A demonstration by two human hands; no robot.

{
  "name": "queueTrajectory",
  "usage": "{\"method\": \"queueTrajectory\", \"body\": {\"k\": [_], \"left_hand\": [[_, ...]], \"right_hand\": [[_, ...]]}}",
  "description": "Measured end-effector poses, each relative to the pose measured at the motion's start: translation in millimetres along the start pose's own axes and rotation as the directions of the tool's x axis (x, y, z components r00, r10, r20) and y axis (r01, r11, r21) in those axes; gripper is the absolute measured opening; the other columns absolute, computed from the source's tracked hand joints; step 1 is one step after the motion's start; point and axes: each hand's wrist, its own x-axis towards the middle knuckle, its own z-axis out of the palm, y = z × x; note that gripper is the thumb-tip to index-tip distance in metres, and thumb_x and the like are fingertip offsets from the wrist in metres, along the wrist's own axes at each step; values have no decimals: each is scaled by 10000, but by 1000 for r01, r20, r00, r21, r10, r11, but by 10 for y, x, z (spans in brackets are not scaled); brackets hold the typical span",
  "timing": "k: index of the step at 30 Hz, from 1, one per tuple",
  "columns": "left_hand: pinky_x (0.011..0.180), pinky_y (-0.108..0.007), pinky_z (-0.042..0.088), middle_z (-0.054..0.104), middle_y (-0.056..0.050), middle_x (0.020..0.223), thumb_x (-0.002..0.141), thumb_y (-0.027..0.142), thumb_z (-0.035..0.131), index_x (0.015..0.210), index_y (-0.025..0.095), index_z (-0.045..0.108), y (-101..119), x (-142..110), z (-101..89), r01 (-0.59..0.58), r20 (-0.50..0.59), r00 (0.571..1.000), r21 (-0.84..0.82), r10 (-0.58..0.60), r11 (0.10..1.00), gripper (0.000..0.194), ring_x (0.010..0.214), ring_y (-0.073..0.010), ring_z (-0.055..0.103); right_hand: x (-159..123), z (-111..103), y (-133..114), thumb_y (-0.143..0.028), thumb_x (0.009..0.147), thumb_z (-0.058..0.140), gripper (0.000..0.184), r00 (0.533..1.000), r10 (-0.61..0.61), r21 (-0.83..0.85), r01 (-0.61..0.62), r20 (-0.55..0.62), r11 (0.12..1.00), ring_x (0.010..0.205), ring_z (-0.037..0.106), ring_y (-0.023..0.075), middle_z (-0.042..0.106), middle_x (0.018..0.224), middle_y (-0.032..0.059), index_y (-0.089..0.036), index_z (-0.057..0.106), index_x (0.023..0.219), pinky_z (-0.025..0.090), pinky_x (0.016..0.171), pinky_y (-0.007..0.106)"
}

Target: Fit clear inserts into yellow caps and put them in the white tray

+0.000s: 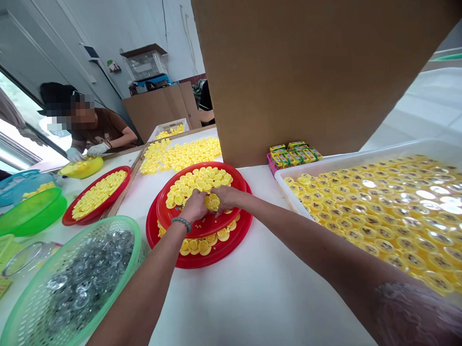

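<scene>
Both of my hands are over a red tray [202,228] that rests on a larger red tray [207,260], with small round yellow pieces in both. My left hand [195,205], a grey bracelet at its wrist, is closed at the near side of a cluster of yellow pieces [212,202]. From the right, my right hand [227,197] has its fingers closed around the same cluster. More yellow pieces [199,179] cover the far half of the upper tray. Some tiny yellow bits lie on its bare near part.
A green basket [132,232] of clear plastic parts stands at left. To the right is a white tray [292,193] of yellow cups. A brown cardboard panel [306,69] rises behind small packets [294,154]. Across the table, a gloved co-worker [100,129] handles a yellow bowl [83,169].
</scene>
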Motion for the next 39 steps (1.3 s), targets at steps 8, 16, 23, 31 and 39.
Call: {"method": "queueTrajectory", "body": {"k": [8, 16, 23, 31, 39], "left_hand": [[825, -300, 455, 580, -132, 1109, 603, 330, 724, 1104, 122, 563, -80, -23, 48, -28, -47, 999, -99, 24, 995, 566, 996, -268, 572], [799, -314, 469, 607, -122, 1103, 612, 352, 698, 1140, 110, 554, -51, -105, -131, -38, -155, 988, -162, 12, 986, 599, 943, -260, 595], [765, -305, 474, 612, -81, 1080, 585, 344, 716, 1138, 140, 556, 269, -497, -536, -100, -242, 969, -197, 50, 975, 611, 870, -223, 603], [717, -299, 448, 604, -56, 950, 624, 296, 707, 977, 169, 581, 889, -1537, 10, -185, -220, 970, -400, 101, 898, 396, 852, -208, 571], [750, -303, 449, 570, -78, 1008, 643, 273, 667, 999, 169, 544, 883, -1790, 784, -25, -57, 998, -420, 1, 907, 391, 882, -214, 574]], "right_hand": [[-55, 43, 25, -447, 543, 777, 738, 996, -46, 24, 48, -81, 999, 1005, 575, 261, 602, 1106, 87, -219, 473, 1176, 455, 735, 276], [-87, -30, 34, -445, 556, 779, 769, 974, -52, 64, 67, -220, 996, 989, 579, 245, 596, 1116, 67, -221, 443, 1210, 449, 745, 289], [-655, -403, -119, -362, 551, 799, 724, 939, -76, 79, 109, -336, 991, 985, 569, 226, 598, 1085, 59, -209, 469, 1177, 442, 757, 291], [-1946, 94, -176, -306, 620, 742, 570, 958, -108, 171, 157, -264, 973, 910, 587, 211, 602, 1022, 45, -211, 480, 1118, 449, 729, 287], [-2060, 715, -197, -302, 653, 702, 557, 998, -13, 188, 26, -69, 982, 925, 595, 232, 580, 1035, 72, -206, 488, 1159, 444, 757, 304]]}}
